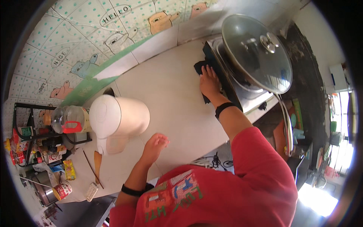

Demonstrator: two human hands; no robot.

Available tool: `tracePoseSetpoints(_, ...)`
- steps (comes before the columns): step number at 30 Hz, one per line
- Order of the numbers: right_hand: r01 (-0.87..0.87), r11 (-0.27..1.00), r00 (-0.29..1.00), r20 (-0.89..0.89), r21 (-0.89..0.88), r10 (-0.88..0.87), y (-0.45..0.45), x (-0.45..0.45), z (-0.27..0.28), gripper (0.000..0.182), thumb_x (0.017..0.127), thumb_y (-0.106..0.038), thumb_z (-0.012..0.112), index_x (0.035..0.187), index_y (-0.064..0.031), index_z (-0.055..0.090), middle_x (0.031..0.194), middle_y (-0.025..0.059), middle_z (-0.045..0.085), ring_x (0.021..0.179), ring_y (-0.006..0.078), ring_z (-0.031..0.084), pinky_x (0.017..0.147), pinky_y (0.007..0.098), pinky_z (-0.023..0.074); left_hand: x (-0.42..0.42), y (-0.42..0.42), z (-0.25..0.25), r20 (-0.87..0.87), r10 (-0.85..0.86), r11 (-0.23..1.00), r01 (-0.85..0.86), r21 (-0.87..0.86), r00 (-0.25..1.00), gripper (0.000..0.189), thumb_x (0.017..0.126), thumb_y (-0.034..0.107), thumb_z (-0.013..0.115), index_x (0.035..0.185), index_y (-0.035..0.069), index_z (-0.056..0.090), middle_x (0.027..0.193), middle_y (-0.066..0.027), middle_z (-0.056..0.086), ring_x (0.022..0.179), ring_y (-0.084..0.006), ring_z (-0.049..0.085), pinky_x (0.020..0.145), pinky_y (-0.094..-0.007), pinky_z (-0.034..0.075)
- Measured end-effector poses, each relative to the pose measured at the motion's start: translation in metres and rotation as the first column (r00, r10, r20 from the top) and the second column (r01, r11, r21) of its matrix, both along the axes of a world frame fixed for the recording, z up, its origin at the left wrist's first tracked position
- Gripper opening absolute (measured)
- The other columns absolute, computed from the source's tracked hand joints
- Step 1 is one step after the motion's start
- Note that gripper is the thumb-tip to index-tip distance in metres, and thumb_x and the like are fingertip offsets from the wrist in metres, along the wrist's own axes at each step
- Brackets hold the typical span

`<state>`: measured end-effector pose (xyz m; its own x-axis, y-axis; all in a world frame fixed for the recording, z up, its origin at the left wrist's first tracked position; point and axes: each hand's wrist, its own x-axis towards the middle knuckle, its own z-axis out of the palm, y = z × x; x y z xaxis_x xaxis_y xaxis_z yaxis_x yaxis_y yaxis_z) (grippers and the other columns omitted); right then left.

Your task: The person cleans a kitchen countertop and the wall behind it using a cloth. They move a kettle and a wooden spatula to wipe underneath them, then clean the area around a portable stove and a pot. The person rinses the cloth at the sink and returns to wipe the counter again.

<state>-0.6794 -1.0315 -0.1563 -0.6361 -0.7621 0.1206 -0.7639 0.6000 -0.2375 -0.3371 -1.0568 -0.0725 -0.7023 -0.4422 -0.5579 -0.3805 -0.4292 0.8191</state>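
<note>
My right hand lies over a dark cloth, pressed against the left side of a gas stove on the pale countertop. The fingers point toward the back wall, and part of the cloth is hidden beneath the palm. A wok with a domed glass lid sits on the stove. My left hand hovers near the counter's front with loosely curled fingers and nothing in it. To its left is a large white plastic pitcher, apart from the hand.
At the left stand a clear bottle with a red handle and a black rack of condiments. Nearby lie a wooden spatula, a chopstick and a yellow packet. A paper cup is at the front left. Cables hang below the counter.
</note>
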Motion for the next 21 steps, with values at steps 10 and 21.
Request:
tracePoseSetpoints(10,-0.084,0.996,0.996,0.012,0.021,0.084,0.065,0.034,0.009,0.043,0.088,-0.025,0.043,0.129,-0.0117,0.041,0.137,0.0082,0.035,0.128,0.0262,0.028,0.105,0.0406,0.0224,0.008,0.003,0.006,-0.053,-0.018,1.000,0.017,-0.017,0.998,0.014,0.086,0.015,0.053,0.096,0.007,0.052,0.090,-0.0034,0.059,0.078,-0.0110,0.054,0.070,-0.0245,0.040)
tracePoseSetpoints(21,0.017,1.000,0.999,0.032,0.011,-0.017,0.182,0.116,0.019,0.046,0.086,-0.023,0.045,0.129,-0.0114,0.040,0.138,0.0094,0.033,0.127,0.0283,0.029,0.105,0.0417,0.0214,0.009,0.019,0.006,-0.132,-0.223,0.975,0.223,-0.015,0.966,0.015,0.086,0.016,0.052,0.098,0.006,0.052,0.091,-0.0039,0.060,0.078,-0.0105,0.053,0.070,-0.0243,0.040)
